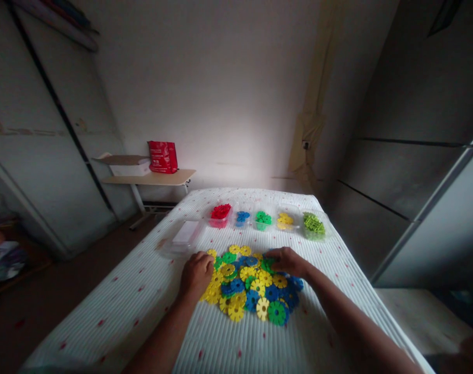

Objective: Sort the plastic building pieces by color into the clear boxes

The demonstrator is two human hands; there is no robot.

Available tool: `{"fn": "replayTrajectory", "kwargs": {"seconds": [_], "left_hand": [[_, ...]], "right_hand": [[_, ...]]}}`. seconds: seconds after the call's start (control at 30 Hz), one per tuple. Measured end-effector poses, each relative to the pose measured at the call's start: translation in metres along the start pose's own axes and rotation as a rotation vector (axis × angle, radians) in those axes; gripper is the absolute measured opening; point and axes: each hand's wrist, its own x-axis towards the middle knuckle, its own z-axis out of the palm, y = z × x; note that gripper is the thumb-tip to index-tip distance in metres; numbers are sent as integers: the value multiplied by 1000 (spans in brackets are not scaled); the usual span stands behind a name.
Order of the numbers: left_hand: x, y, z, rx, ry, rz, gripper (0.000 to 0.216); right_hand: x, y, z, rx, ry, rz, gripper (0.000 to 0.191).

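A loose pile of notched plastic flower discs in yellow, green and blue lies on the bed-like surface before me. My left hand rests at the pile's left edge, its fingers curled together beside yellow discs; what they may hold is hidden. At the far right of the heap, my right hand reaches in with thumb and fingers closed around a green disc. Beyond the pile, clear tubs hold red pieces, blue discs, green discs, yellow discs and light-green pieces.
Clear plastic lids or trays lie left of the tubs on the striped white cover. A small table at the back left bears a cardboard box and a red bag. A grey cabinet stands right.
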Motion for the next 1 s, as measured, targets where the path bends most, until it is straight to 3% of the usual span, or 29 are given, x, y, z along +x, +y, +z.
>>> {"fn": "replayTrajectory", "kwargs": {"seconds": [0.27, 0.53, 0.7, 0.87, 1.0], "left_hand": [[0, -1, 2, -12, -1, 4, 21], [0, 0, 2, -8, 7, 15, 19], [0, 1, 1, 9, 6, 11, 19], [1, 3, 0, -4, 7, 15, 20], [0, 2, 0, -23, 12, 18, 20]], "right_hand": [[9, -21, -2, -323, -3, 70, 36], [4, -23, 1, -249, 40, 124, 20], [17, -26, -18, -170, 34, 184, 14], [59, -28, -50, -128, 309, 279, 6], [80, -30, -57, -132, 534, 283, 13]]}}
